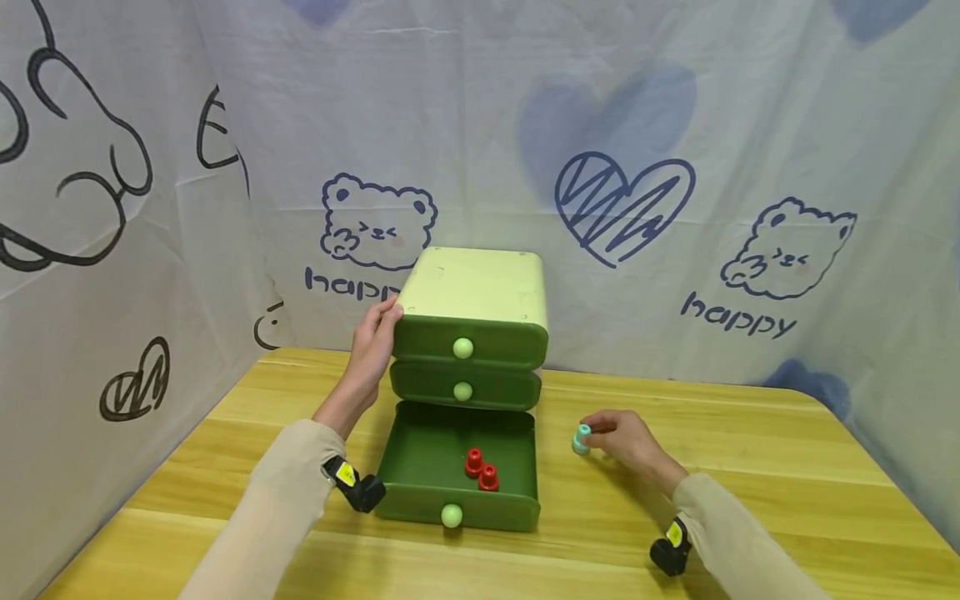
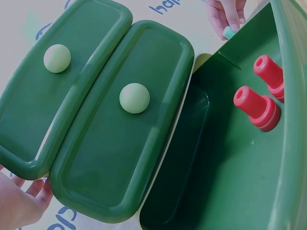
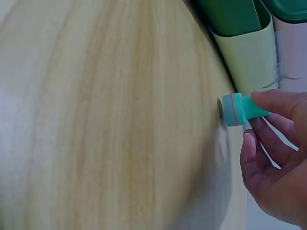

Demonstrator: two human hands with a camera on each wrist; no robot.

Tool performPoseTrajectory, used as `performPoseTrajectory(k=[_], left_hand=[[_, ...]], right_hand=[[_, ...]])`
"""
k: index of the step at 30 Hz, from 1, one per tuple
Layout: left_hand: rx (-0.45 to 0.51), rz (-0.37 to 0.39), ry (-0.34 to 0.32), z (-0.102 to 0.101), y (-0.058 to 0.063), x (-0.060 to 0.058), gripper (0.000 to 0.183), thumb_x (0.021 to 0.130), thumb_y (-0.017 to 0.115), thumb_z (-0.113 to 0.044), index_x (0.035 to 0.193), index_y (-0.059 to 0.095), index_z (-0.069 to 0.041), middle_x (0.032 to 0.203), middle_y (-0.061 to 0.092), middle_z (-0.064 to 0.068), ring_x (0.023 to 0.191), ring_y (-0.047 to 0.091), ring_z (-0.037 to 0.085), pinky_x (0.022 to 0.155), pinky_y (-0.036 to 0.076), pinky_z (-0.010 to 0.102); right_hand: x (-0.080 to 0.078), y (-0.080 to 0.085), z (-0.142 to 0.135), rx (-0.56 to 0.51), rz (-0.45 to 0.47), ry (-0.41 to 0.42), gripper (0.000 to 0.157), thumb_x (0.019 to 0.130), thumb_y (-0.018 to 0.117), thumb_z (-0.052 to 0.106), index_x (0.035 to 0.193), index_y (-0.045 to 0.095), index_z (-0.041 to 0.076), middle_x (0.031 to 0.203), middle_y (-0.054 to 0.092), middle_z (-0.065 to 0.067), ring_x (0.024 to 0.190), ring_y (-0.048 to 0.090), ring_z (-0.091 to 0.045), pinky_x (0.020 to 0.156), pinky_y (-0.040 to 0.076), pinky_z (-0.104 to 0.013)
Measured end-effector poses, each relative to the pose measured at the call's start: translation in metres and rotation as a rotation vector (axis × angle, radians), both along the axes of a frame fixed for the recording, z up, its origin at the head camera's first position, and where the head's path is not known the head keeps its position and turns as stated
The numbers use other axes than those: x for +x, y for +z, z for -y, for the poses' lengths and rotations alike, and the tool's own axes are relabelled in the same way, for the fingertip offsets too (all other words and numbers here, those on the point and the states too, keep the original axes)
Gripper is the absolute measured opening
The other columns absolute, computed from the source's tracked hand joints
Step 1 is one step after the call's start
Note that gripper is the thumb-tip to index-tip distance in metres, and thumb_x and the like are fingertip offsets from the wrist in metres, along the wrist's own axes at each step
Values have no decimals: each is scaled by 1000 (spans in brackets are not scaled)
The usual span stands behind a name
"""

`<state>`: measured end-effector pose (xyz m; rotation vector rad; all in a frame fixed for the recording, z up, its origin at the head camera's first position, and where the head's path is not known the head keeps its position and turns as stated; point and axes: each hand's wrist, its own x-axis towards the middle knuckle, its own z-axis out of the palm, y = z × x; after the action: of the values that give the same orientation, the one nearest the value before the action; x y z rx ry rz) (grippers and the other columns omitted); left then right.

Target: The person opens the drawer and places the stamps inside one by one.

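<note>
A small turquoise toy stamp is on or just above the table to the right of the drawer cabinet. My right hand pinches its narrow top between thumb and fingers, and the right wrist view shows its wider base near the wood. My left hand rests against the cabinet's upper left side. Below, the bottom drawer is pulled out. Two red stamps stand upright inside it, close together, and the left wrist view also shows them.
Above the pulled-out drawer, the top drawer and the middle drawer are closed, each with a round pale knob. The wooden table extends on both sides. A printed cloth hangs behind it.
</note>
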<state>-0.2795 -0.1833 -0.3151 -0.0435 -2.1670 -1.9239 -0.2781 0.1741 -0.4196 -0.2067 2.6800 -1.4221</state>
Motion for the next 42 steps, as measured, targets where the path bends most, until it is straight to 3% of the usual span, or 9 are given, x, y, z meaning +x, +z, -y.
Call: performPoseTrajectory(k=[20, 29, 42], left_hand=[[1, 4, -6, -1, 2, 0, 53, 103, 40, -32, 151, 31, -9, 151, 33, 14, 137, 30, 28, 112, 25, 41], [7, 5, -3, -1, 2, 0, 53, 103, 40, -30, 150, 31, -8, 151, 32, 14, 136, 31, 28, 112, 26, 41], [6, -4, -4, -1, 1, 0, 53, 103, 40, -29, 150, 31, -8, 152, 32, 14, 137, 29, 28, 112, 25, 41]], right_hand=[[12, 12, 5, 44, -98, 125, 23, 88, 70, 9, 107, 70, -3, 97, 69, -7, 93, 62, -24, 72, 52, -33], [17, 20, 10, 81, -129, 181, 23, 88, 71, 10, 107, 70, -3, 96, 69, -6, 93, 62, -24, 83, 50, -42], [17, 36, 12, 137, -178, 244, 22, 88, 71, 13, 105, 71, 0, 93, 68, -2, 91, 62, -21, 79, 51, -41]])
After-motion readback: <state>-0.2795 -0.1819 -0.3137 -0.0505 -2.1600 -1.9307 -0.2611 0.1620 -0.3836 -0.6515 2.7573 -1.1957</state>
